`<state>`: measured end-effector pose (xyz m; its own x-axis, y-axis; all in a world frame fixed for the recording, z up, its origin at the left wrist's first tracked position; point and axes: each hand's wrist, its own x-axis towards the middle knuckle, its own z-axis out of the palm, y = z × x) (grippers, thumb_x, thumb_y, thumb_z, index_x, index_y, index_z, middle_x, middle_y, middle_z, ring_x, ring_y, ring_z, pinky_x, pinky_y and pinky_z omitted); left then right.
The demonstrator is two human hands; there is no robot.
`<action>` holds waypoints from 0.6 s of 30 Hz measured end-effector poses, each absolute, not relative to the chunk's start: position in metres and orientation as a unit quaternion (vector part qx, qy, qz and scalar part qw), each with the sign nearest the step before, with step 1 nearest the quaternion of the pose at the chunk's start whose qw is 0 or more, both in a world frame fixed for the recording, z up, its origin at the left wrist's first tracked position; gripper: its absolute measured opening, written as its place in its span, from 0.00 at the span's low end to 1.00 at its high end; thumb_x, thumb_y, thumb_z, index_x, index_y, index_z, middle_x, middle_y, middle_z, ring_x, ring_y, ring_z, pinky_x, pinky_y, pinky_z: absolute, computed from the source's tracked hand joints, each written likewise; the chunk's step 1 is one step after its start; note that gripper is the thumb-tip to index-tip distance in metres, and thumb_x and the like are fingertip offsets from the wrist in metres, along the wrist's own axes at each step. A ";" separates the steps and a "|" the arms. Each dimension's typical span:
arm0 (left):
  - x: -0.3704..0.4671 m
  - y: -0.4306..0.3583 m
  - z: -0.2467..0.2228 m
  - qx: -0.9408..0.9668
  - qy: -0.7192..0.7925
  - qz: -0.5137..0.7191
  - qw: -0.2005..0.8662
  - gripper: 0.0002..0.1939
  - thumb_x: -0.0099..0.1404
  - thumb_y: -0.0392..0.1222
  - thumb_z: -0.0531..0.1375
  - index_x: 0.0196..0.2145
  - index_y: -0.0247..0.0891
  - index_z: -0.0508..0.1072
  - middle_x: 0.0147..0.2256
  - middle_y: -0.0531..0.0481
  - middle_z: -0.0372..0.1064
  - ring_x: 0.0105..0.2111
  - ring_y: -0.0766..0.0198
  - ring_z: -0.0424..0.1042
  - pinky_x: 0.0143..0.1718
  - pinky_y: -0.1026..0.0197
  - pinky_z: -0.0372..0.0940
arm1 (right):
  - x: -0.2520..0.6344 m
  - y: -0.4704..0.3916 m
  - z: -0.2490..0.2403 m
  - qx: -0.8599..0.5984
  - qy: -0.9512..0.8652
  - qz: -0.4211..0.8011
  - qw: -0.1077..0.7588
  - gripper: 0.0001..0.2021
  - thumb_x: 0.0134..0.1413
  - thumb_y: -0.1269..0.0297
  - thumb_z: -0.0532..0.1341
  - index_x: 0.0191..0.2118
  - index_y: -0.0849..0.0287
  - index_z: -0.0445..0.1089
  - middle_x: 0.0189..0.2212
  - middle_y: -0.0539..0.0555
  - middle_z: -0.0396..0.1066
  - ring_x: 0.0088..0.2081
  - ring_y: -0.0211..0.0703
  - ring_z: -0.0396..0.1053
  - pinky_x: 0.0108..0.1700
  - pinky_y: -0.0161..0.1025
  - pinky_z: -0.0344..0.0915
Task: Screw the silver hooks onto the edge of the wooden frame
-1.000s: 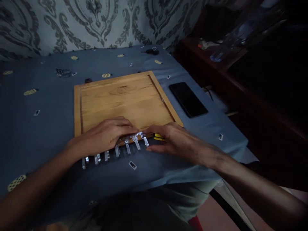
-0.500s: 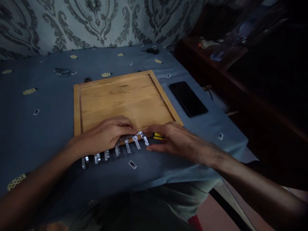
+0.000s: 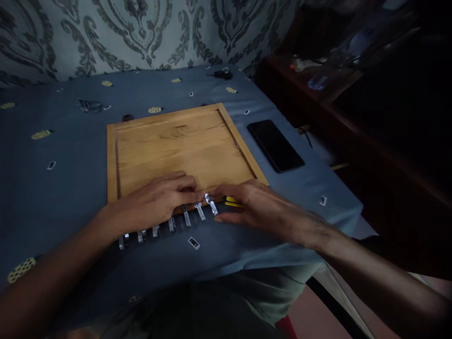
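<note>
A shallow wooden tray [image 3: 169, 141] with a raised rim lies on the blue tablecloth. Along its near edge runs a row of several small silver metal pieces [image 3: 187, 219], bar-shaped with rounded upper ends; their exact kind is unclear. My left hand [image 3: 155, 200] rests over that edge, fingers bent, the fingertips pressed together beside the rightmost silver piece [image 3: 211, 205]. Its palm hides part of the row. My right hand [image 3: 257, 205] has index finger and thumb at the two ends of the rightmost piece. Between them shows a yellow-and-black object [image 3: 233, 202], partly hidden by the hand.
A black phone [image 3: 275, 145] lies right of the tray. Keys [image 3: 223, 74] and a small dark clip-like item [image 3: 90, 106] lie toward the back of the tablecloth [image 3: 70, 188]. A dark wooden piece of furniture stands at the right. A patterned curtain [image 3: 141, 33] hangs behind.
The fingers of my left hand have curled more and cover more of the upper ends of the row. My right hand has barely moved.
</note>
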<state>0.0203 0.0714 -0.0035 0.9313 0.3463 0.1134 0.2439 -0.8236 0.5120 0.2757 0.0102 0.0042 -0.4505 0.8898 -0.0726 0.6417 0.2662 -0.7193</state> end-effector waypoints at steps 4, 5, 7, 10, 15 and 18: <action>0.020 0.071 -0.007 0.950 0.160 0.098 0.248 0.17 0.81 0.38 0.51 0.57 0.45 0.77 0.44 0.49 0.72 0.45 0.62 0.73 0.44 0.62 0.67 | 0.282 0.006 0.017 -0.524 -0.734 0.337 0.270 0.24 0.59 0.53 0.70 0.59 0.55 0.74 0.21 0.44 0.65 0.21 0.37 0.61 0.25 0.37 0.57; 0.020 0.071 -0.007 0.949 0.160 0.101 0.253 0.17 0.81 0.38 0.51 0.57 0.44 0.77 0.45 0.49 0.73 0.45 0.62 0.73 0.45 0.62 0.67 | 0.282 0.005 0.023 -0.535 -0.708 0.333 0.318 0.21 0.63 0.52 0.66 0.58 0.55 0.74 0.20 0.43 0.61 0.21 0.36 0.58 0.24 0.37 0.55; 0.021 0.071 -0.007 0.946 0.161 0.107 0.261 0.17 0.82 0.39 0.50 0.54 0.43 0.78 0.44 0.49 0.73 0.44 0.62 0.73 0.44 0.62 0.67 | 0.282 0.001 0.036 -0.537 -0.646 0.342 0.421 0.13 0.70 0.55 0.59 0.52 0.52 0.76 0.24 0.45 0.61 0.23 0.37 0.59 0.26 0.38 0.56; 0.022 0.071 -0.006 0.946 0.156 0.110 0.263 0.18 0.82 0.41 0.49 0.51 0.41 0.79 0.42 0.49 0.73 0.42 0.63 0.72 0.42 0.62 0.67 | 0.275 -0.005 0.051 -0.466 -0.581 0.377 0.550 0.08 0.69 0.57 0.61 0.45 0.48 0.78 0.32 0.51 0.71 0.33 0.43 0.69 0.37 0.43 0.68; 0.022 0.073 -0.008 0.950 0.136 0.120 0.255 0.18 0.82 0.40 0.49 0.52 0.39 0.78 0.45 0.47 0.74 0.43 0.63 0.73 0.44 0.61 0.69 | 0.254 -0.009 0.052 -0.394 -0.540 0.376 0.642 0.04 0.68 0.59 0.64 0.41 0.44 0.78 0.34 0.49 0.72 0.37 0.44 0.69 0.47 0.44 0.71; 0.021 0.073 -0.010 0.950 0.130 0.127 0.253 0.16 0.81 0.37 0.50 0.54 0.40 0.77 0.47 0.46 0.74 0.45 0.62 0.73 0.46 0.60 0.69 | 0.243 -0.006 0.043 -0.371 -0.496 0.391 0.681 0.04 0.66 0.60 0.66 0.38 0.47 0.77 0.29 0.48 0.69 0.32 0.42 0.65 0.40 0.43 0.68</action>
